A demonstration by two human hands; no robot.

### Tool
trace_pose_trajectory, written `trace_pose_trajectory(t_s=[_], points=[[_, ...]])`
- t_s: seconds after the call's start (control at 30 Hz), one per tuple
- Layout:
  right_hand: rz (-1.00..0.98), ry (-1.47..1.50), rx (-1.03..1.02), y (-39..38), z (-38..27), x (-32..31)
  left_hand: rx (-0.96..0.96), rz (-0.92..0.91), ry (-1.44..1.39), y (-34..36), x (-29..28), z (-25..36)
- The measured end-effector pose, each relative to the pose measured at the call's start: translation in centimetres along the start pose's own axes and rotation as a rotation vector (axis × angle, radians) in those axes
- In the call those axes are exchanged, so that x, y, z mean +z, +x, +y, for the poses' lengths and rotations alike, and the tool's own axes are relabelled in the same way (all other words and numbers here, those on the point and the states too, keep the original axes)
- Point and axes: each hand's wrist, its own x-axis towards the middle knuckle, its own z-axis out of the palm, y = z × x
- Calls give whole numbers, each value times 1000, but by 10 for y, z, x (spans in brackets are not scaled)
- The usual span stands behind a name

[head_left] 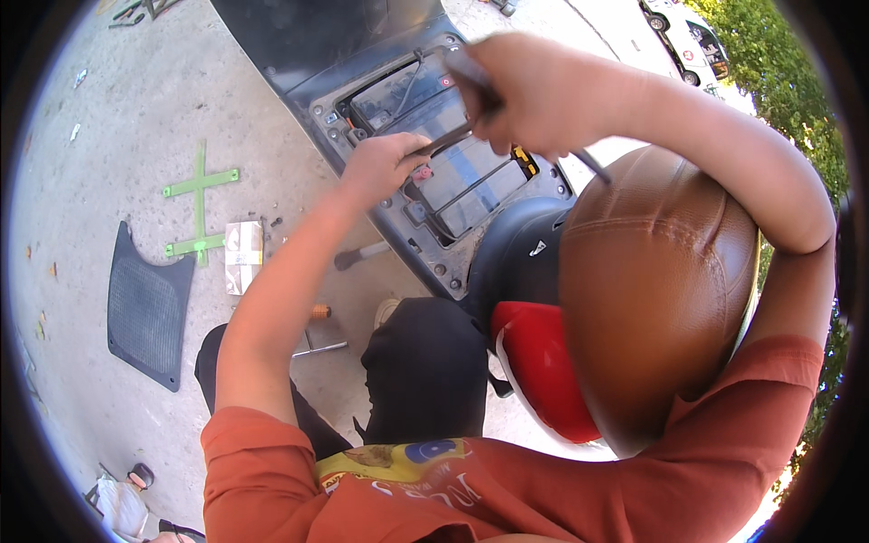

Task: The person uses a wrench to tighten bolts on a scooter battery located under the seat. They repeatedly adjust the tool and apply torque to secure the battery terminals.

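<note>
My right hand (534, 95) is closed on a dark tool (476, 74), above the open battery compartment of a scooter; a thin dark rod sticks out below the hand toward the seat. My left hand (385, 166) is closed on a dark metal bar (443, 141) that runs up to the right hand; whether it joins the other tool I cannot tell. Beneath them lie the dark batteries (462, 195) with cables and straps inside the bolted frame (440, 270). The brown padded seat (652, 271) is right of the compartment, with a red panel (543, 362) and black bodywork (516, 249) beside it.
On the concrete at left lie a ridged black mat (148, 308), green cross-shaped pieces (201, 185), a small box (243, 258), loose small parts and an orange-handled tool (320, 311). A white vehicle (688, 45) and shrubs are at upper right; unclear objects sit at lower left.
</note>
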Motion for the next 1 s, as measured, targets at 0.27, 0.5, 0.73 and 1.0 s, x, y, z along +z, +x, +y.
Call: trace_pose_trajectory(t_s=[0.27,0.5,0.73,1.0], points=[[442,-793,-748,-2,8,-15,-52,193,-87,-2,15,-15],[126,-618,-624,-42,-12,-39,-161,67,-107,3,6,-2],[11,-546,-517,-53,-33,-49,-108,40,-147,4,3,-8],[187,-453,-622,1,-4,-47,-87,92,-46,2,7,-9]])
